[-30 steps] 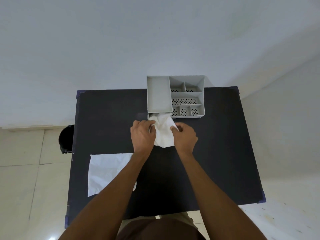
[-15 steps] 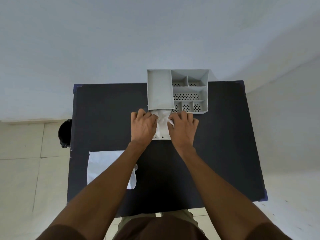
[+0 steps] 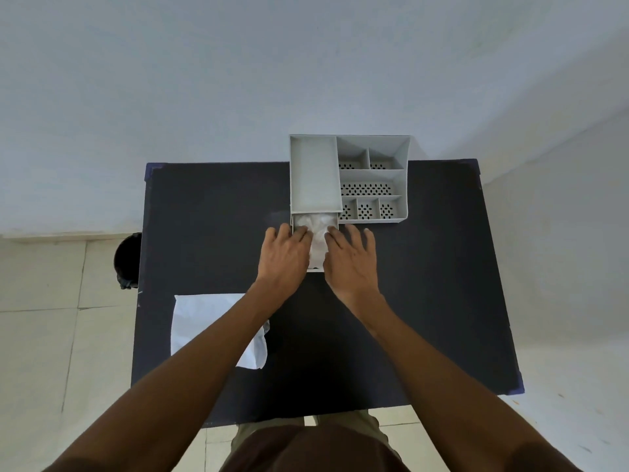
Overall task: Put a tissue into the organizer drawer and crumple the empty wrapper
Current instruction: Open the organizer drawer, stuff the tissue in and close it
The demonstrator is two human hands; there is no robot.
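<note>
A grey organizer [image 3: 315,175] stands at the far edge of the black table [image 3: 204,216]. Its drawer [image 3: 292,227] is pulled out toward me, and a white tissue [image 3: 318,229] lies inside it. My left hand [image 3: 284,255] rests flat on the drawer's left side, fingers spread over the tissue. My right hand [image 3: 352,258] presses flat on the right side of the tissue. A flat white wrapper [image 3: 200,318] lies on the table's near left, partly hidden under my left forearm.
The organizer's right half has several small compartments [image 3: 369,189] with perforated floors. A black bin [image 3: 128,258] stands on the tiled floor left of the table. A pale wall runs behind the table.
Both hands went from pinching the raised tissue to pressing it flat down into the drawer. The tissue now sits lower, inside the drawer walls.
</note>
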